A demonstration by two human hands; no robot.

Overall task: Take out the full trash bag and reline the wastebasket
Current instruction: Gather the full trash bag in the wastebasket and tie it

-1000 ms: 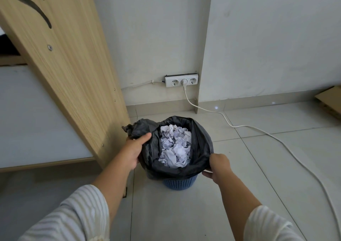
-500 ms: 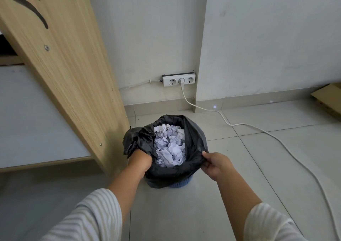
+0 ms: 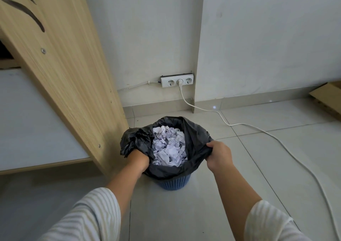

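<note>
A black trash bag [image 3: 195,135] full of crumpled white paper [image 3: 168,146] sits in a small blue wastebasket [image 3: 174,182] on the tiled floor. My right hand [image 3: 218,154] grips the bag's right rim and holds it lifted off the basket edge. My left hand [image 3: 137,159] is at the bag's left rim, its fingers hidden under bunched black plastic. Only the basket's lower front shows below the bag.
A wooden furniture panel [image 3: 73,85] stands close on the left of the basket. A wall socket strip [image 3: 177,81] sits behind it, and its white cable [image 3: 258,130] runs across the floor to the right. A cardboard piece [image 3: 328,97] lies far right.
Both hands have pulled the bag's rim up and inward off the basket edge. My left hand has sunk into the bunched plastic and my right hand now grips the rim from above.
</note>
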